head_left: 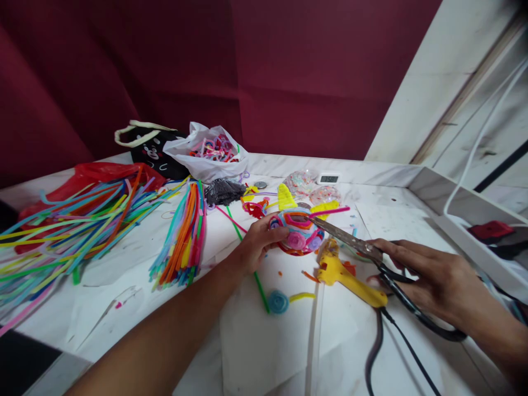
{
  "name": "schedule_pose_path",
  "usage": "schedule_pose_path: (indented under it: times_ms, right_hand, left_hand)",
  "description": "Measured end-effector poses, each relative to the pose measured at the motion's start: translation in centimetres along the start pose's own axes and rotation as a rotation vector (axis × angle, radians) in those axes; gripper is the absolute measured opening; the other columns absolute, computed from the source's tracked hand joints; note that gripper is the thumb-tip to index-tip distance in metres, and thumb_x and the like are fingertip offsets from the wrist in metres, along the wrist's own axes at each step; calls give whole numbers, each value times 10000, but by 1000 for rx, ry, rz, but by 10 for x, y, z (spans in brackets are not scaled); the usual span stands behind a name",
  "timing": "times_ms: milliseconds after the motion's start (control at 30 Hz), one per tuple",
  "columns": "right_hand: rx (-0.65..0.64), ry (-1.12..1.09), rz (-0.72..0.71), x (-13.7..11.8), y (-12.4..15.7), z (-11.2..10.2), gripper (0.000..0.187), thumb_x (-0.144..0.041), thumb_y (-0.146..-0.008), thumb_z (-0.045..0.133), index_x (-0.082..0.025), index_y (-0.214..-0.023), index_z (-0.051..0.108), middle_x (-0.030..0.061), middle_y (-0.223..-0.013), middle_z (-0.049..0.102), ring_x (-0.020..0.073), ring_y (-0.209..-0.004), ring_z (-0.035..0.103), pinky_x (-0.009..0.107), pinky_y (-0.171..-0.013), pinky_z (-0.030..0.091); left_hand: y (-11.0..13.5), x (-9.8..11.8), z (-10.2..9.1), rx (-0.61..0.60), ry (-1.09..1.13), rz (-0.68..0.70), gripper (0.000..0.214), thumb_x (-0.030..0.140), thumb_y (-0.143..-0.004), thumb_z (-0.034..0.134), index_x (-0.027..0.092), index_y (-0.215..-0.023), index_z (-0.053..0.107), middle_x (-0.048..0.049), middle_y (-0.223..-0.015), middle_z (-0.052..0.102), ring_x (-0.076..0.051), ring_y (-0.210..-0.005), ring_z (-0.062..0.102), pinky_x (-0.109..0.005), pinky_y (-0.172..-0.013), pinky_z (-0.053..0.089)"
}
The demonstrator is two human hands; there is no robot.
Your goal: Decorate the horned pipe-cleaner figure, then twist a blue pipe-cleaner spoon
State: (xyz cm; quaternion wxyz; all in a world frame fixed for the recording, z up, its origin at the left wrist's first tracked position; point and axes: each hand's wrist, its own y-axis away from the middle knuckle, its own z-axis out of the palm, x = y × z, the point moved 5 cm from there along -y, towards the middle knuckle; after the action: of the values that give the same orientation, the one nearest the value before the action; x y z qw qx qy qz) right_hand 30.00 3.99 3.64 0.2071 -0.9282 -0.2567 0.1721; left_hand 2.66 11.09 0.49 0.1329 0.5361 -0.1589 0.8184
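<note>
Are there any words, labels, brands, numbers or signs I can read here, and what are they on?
"758", perhaps: dark digits on the small white rectangular digital display, too small and blurred to be sure.
Black fabric bag with cream handles: a cartoon face, no readable words.
Nothing else carries text I can read.

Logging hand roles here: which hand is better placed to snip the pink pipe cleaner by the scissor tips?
Probably the right hand: it holds the scissors, with their tips by the pink pipe cleaner. The left hand grips the colourful piece, so seems better suited to steadying it.
</note>
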Motion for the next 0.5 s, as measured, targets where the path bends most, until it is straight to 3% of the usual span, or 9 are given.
schedule_pose_path:
  times_ms: [167,333,500]
  right_hand:
    - [15,48,-33,3,0,-2,492,-566,-797,654,-273,-1191,687,58,-1068,738,249,-781,730,331,-642,578]
    - [25,176,-139,5,1,-2,454,-476,-854,616,-233,-1235,654,92,-1063,739,242,-784,732,330,-609,564]
    - [-18,279,-148,11,4,4,467,-452,-846,575,-230,-1248,652,106,-1065,744,298,-812,732,373,-581,555]
  left_hand:
    - [0,-3,-1,-5,-17,-18,553,420,-668,789,142,-1133,675,-110,-1015,735,-262,-911,698,-325,-770,549]
    - [-1,-6,-2,0,-16,-40,528,401,-670,789,133,-1111,678,-110,-990,738,-259,-886,701,-337,-774,548]
    - [-2,-8,-3,7,-5,-57,494,368,-665,798,124,-1079,688,-103,-958,741,-241,-836,705,-331,-769,549]
